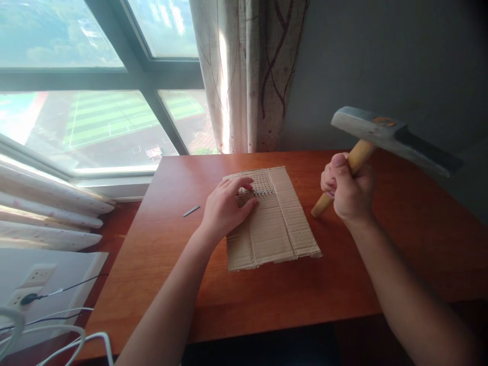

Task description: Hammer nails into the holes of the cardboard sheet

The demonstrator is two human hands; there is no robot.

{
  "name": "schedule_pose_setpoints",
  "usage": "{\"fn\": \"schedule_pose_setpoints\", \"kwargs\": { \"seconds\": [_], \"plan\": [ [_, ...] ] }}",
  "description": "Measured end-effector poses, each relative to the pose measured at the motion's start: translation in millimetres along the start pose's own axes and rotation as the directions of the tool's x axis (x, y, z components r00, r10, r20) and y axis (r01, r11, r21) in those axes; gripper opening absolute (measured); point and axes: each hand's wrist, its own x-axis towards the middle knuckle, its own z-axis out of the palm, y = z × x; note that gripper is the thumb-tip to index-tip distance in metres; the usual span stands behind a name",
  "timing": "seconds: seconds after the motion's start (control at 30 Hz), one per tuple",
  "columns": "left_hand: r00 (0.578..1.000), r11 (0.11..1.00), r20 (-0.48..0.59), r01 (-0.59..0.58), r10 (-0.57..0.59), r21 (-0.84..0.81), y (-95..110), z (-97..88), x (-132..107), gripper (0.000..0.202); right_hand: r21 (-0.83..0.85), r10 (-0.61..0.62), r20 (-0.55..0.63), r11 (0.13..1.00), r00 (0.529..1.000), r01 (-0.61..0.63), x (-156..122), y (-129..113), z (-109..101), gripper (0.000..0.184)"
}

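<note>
My right hand [351, 190] is wrapped round the wooden handle of a hammer [362, 155], raised over the right part of the table. Its grey metal head is uppermost and slightly blurred. My left hand [229, 203] rests on a flat piece of cardboard [270, 229], thumb and forefinger curved with a gap between them. Just beyond those fingertips is a patch with rows of small dark holes [263, 184], along whose near edge runs a line of small marks or bits too tiny to make out. The left hand's other fingers are partly hidden.
A thin metal rod or pair of rods [191, 210] lies left of the cardboard on the reddish wooden table [160, 284]. Windows and a curtain [236, 76] stand behind. At lower left are a wall socket [38, 275] and loose white cables [76, 330].
</note>
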Motion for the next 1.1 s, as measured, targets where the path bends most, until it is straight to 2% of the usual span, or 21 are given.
{"fn": "schedule_pose_setpoints", "kwargs": {
  "seconds": [0.13, 0.27, 0.37, 0.47, 0.53, 0.6, 0.67, 0.77, 0.87, 1.1],
  "plan": [
    [0.999, 0.999, -0.004, -0.045, 0.045, 0.017, 0, -1.2, 0, 0.026, 0.086, -0.035, -0.079, 0.995, 0.996, 0.042, -4, 8, -5, 0.051],
    [0.997, 0.997, -0.037, -0.069, 0.067, -0.042, -1, -3.3, 0, 0.019, 0.128, -0.023, -0.050, 0.991, 0.998, 0.029, -5, 10, -13, 0.050],
    [0.983, 0.994, -0.181, -0.026, 0.006, -0.108, -6, -11.2, 1, 0.015, 0.165, -0.033, -0.078, 0.985, 0.996, 0.046, -2, 13, -14, 0.053],
    [0.924, 0.992, -0.365, 0.086, -0.114, -0.093, -24, -27.2, -1, 0.021, 0.264, -0.098, -0.117, 0.956, 0.988, 0.126, 3, 17, -13, 0.056],
    [0.894, 0.980, -0.411, 0.199, -0.180, 0.003, -41, -40.0, -7, 0.023, 0.315, -0.129, -0.130, 0.935, 0.983, 0.164, 5, 19, -13, 0.055],
    [0.908, 0.943, -0.356, 0.292, -0.221, 0.159, -59, -51.5, -18, 0.021, 0.332, -0.139, -0.135, 0.927, 0.981, 0.177, 5, 20, -14, 0.054],
    [0.931, 0.879, -0.239, 0.346, -0.276, 0.329, -73, -59.2, -31, 0.020, 0.330, -0.140, -0.134, 0.927, 0.981, 0.177, 4, 20, -15, 0.053],
    [0.928, 0.789, -0.089, 0.355, -0.361, 0.502, -84, -62.3, -48, 0.022, 0.316, -0.133, -0.126, 0.934, 0.983, 0.167, 2, 19, -16, 0.053],
    [0.920, 0.734, -0.014, 0.321, -0.391, 0.598, -85, -59.6, -57, 0.025, 0.312, -0.132, -0.126, 0.935, 0.983, 0.166, 1, 17, -16, 0.054],
    [0.934, 0.662, 0.057, 0.207, -0.354, 0.720, -77, -55.2, -59, 0.029, 0.345, -0.142, -0.128, 0.922, 0.982, 0.178, 1, 21, -15, 0.051]
  ]
}}
